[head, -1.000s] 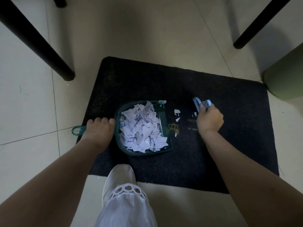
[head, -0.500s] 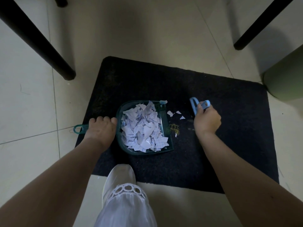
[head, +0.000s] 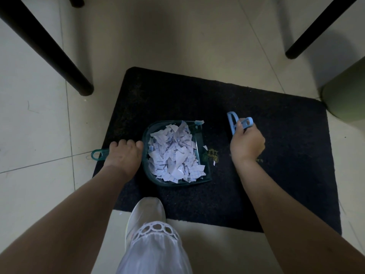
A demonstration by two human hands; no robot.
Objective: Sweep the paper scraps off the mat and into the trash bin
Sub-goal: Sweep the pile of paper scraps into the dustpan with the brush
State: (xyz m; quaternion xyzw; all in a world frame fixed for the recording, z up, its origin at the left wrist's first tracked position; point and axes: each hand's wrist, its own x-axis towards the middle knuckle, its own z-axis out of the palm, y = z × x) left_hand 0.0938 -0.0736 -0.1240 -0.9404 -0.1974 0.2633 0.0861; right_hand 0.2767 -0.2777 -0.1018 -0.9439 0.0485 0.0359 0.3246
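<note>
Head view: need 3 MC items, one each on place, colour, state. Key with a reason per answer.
1. Where does the dustpan sit?
A. on the dark mat
B. on the bare tile floor
C. inside the bin

2. What colour is the brush in the right hand?
A. red
B. light blue
C. black

3. What is the left hand doing?
A. hanging idle
B. lying flat on the floor
C. gripping the dustpan's handle

Key: 1 A, the pan's body lies wholly on the mat, with only the handle's tip past the mat's edge. 2 B, the brush sticking out above the fingers is light blue. 3 C, the fingers are curled over the teal handle beside the pile of paper scraps.
</note>
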